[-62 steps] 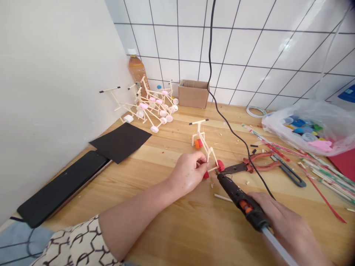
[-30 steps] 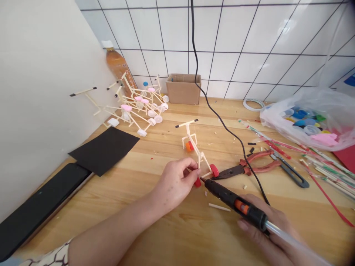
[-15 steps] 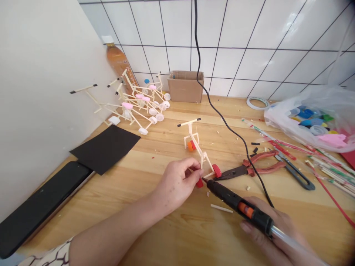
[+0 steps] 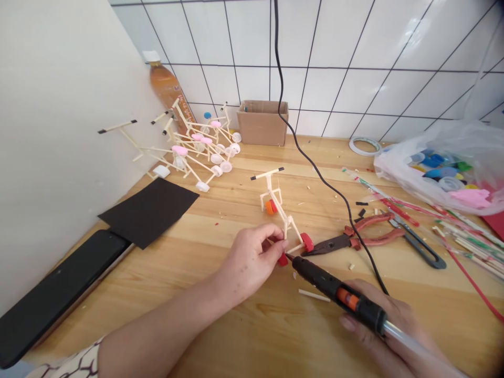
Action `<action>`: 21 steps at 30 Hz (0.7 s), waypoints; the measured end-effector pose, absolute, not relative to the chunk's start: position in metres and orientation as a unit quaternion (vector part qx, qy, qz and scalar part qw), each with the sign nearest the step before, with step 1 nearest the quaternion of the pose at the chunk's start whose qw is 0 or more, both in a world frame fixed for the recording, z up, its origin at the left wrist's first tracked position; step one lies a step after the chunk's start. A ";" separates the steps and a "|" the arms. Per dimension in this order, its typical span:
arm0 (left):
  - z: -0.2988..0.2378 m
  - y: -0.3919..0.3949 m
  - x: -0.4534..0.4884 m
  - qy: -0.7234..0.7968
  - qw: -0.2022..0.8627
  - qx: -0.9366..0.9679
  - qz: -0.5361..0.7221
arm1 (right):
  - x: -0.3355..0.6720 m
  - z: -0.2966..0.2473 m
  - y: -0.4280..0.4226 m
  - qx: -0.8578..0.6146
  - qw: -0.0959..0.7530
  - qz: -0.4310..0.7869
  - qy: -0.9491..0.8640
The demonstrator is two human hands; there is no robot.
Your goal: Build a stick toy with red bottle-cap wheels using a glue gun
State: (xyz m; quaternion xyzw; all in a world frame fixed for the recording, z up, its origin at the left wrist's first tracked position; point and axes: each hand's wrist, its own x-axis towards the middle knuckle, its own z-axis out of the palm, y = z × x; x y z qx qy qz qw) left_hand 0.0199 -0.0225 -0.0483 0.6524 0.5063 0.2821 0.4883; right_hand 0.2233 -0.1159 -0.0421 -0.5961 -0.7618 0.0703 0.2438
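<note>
A small tricycle model made of thin wooden sticks stands on the table, with an orange-and-red front wheel and two red bottle caps at the rear. My left hand pinches the lower end of its frame by the near red cap. In my right hand is a black hot glue gun, a clear glue stick coming out of its back. The gun's nozzle points at the joint beside my left fingertips; whether it touches cannot be made out. A short loose stick lies below the gun.
Pliers and a grey cutter lie to the right, near wrapped sticks and a bag of bottle caps. A black cord crosses the table. Several finished models, black paper and a phone are left.
Both hands, the glue gun and the tricycle model hold almost the same positions. The whole view has shifted very slightly.
</note>
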 end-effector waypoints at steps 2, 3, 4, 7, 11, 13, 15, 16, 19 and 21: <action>-0.048 -0.023 0.020 0.505 0.491 0.652 0.282 | 0.223 -0.042 -0.115 -0.584 0.238 0.104 -0.770; -0.048 -0.023 0.020 0.504 0.492 0.652 0.282 | 0.223 -0.042 -0.116 -0.581 0.235 0.117 -0.770; -0.048 -0.023 0.020 0.503 0.492 0.652 0.282 | 0.223 -0.042 -0.116 -0.583 0.235 0.122 -0.768; -0.048 -0.023 0.020 0.504 0.494 0.651 0.281 | 0.225 -0.041 -0.116 -0.587 0.231 0.124 -0.766; -0.048 -0.023 0.020 0.505 0.505 0.640 0.282 | 0.227 -0.040 -0.115 -0.583 0.236 0.138 -0.765; -0.048 -0.023 0.020 0.501 0.516 0.634 0.285 | 0.229 -0.039 -0.115 -0.585 0.233 0.152 -0.761; -0.048 -0.023 0.020 0.497 0.522 0.631 0.287 | 0.230 -0.039 -0.114 -0.588 0.223 0.166 -0.760; -0.049 -0.023 0.020 0.496 0.522 0.631 0.288 | 0.230 -0.039 -0.114 -0.587 0.219 0.167 -0.761; -0.049 -0.023 0.020 0.495 0.518 0.635 0.289 | 0.231 -0.042 -0.113 -0.575 0.219 0.153 -0.773; -0.050 -0.023 0.019 0.497 0.513 0.638 0.287 | 0.231 -0.042 -0.112 -0.563 0.221 0.140 -0.784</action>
